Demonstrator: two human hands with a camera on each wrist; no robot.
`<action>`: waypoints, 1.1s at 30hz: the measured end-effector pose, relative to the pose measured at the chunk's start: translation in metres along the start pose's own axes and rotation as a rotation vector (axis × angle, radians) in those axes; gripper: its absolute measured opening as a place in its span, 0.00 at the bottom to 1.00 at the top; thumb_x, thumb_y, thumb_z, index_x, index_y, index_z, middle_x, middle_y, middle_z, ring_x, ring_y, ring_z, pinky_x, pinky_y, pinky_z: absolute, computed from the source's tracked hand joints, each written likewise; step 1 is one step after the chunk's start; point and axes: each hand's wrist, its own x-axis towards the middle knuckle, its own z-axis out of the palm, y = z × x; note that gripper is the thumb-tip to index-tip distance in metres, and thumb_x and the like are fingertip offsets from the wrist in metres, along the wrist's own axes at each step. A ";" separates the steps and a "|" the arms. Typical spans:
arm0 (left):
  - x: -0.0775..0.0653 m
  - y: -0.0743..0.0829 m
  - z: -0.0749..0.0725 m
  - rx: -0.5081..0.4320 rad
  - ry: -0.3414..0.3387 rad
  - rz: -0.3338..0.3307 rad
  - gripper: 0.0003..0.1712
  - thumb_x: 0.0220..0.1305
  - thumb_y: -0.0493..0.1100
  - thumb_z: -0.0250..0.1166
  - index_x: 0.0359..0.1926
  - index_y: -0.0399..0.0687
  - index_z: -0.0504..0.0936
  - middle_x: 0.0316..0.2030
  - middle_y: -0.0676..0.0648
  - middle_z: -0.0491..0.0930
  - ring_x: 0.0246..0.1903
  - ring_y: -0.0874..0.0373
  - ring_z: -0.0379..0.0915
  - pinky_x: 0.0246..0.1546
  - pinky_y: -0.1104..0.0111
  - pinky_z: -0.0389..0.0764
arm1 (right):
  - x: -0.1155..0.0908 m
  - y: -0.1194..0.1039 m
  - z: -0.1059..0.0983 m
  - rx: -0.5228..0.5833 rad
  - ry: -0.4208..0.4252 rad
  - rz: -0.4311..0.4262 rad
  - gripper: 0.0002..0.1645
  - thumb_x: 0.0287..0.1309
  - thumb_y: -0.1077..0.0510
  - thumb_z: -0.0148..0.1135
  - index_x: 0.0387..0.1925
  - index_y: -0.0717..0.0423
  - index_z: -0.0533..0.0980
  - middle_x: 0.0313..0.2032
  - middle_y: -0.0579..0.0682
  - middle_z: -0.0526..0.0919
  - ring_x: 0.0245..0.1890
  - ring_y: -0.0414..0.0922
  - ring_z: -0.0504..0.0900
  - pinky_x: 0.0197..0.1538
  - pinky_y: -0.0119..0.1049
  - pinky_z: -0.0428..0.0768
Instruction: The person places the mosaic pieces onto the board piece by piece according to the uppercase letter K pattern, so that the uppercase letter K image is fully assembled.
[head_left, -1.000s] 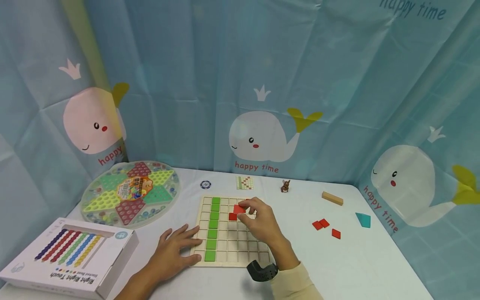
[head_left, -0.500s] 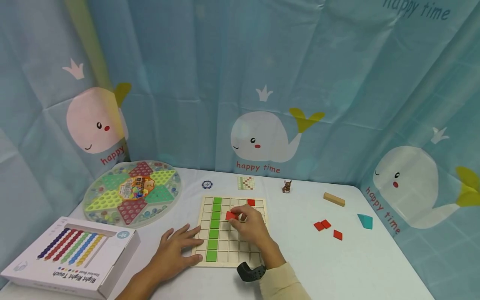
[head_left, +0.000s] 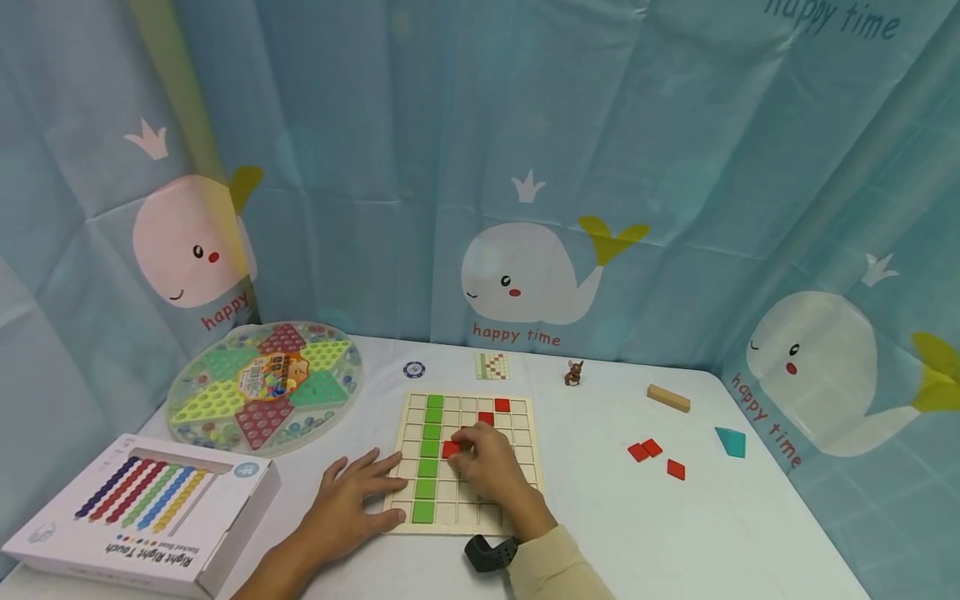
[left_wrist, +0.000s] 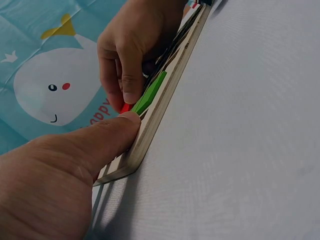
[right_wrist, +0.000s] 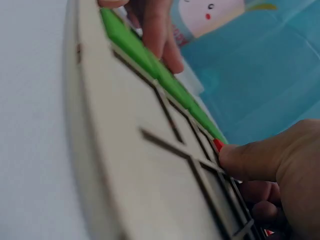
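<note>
A wooden grid board lies on the white table with a column of green tiles near its left side. My right hand pinches a red tile between thumb and fingers, just right of the green column. Further up the board, red tiles run in a diagonal toward the back right; one is partly hidden by the hand. My left hand rests with spread fingers at the board's left edge. In the left wrist view its thumb lies along the rim, near a green tile.
Loose red tiles, a teal piece and a wooden block lie to the right. Behind the board are a pattern card, a chip and a small figurine. A white box and round game board stand left.
The right hand has moved leftward and nearer with a red tile, leaving more red tiles visible in a diagonal on the board. The left hand stays at the edge.
</note>
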 end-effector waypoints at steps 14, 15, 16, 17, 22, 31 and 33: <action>-0.001 0.002 -0.002 0.006 0.005 -0.003 0.23 0.48 0.55 0.74 0.46 0.53 0.87 0.61 0.51 0.73 0.66 0.41 0.57 0.61 0.40 0.42 | -0.003 -0.010 -0.017 0.009 -0.010 -0.005 0.20 0.57 0.59 0.67 0.53 0.56 0.80 0.37 0.46 0.79 0.32 0.41 0.73 0.35 0.32 0.75; -0.001 0.002 -0.001 0.002 0.003 -0.004 0.23 0.48 0.55 0.74 0.46 0.53 0.87 0.61 0.51 0.73 0.66 0.41 0.57 0.62 0.40 0.42 | -0.004 -0.011 -0.022 0.019 0.002 -0.008 0.20 0.57 0.59 0.67 0.53 0.56 0.79 0.38 0.47 0.79 0.32 0.42 0.73 0.35 0.33 0.76; -0.001 0.002 -0.001 -0.002 0.002 -0.006 0.23 0.48 0.55 0.74 0.46 0.54 0.87 0.61 0.51 0.73 0.66 0.41 0.57 0.62 0.40 0.42 | -0.005 -0.011 -0.028 0.031 0.016 -0.010 0.20 0.57 0.59 0.67 0.53 0.56 0.79 0.39 0.48 0.80 0.33 0.42 0.73 0.36 0.34 0.76; 0.000 0.002 -0.001 -0.005 0.000 -0.007 0.23 0.49 0.56 0.74 0.46 0.54 0.87 0.62 0.51 0.73 0.66 0.41 0.57 0.62 0.40 0.42 | -0.006 -0.012 -0.035 0.038 0.031 -0.011 0.20 0.58 0.59 0.67 0.53 0.56 0.79 0.40 0.49 0.80 0.34 0.43 0.73 0.36 0.34 0.76; 0.000 0.002 -0.001 -0.015 -0.005 -0.019 0.23 0.48 0.56 0.74 0.46 0.54 0.87 0.62 0.51 0.73 0.67 0.41 0.56 0.62 0.40 0.41 | -0.016 -0.010 -0.072 0.041 0.150 -0.068 0.20 0.55 0.61 0.69 0.51 0.54 0.80 0.38 0.46 0.80 0.34 0.43 0.73 0.34 0.36 0.76; 0.001 0.002 0.000 -0.031 -0.013 -0.035 0.23 0.49 0.56 0.74 0.46 0.53 0.87 0.62 0.52 0.73 0.67 0.42 0.56 0.62 0.40 0.40 | -0.044 0.011 -0.131 -0.069 0.292 -0.030 0.24 0.50 0.61 0.73 0.52 0.51 0.80 0.37 0.43 0.78 0.36 0.46 0.75 0.34 0.42 0.77; 0.001 0.002 0.000 -0.032 -0.014 -0.031 0.23 0.49 0.56 0.74 0.46 0.53 0.87 0.62 0.51 0.73 0.67 0.42 0.56 0.62 0.40 0.40 | -0.052 0.019 -0.142 -0.094 0.321 -0.043 0.26 0.49 0.61 0.74 0.53 0.50 0.80 0.37 0.44 0.79 0.35 0.42 0.73 0.34 0.43 0.77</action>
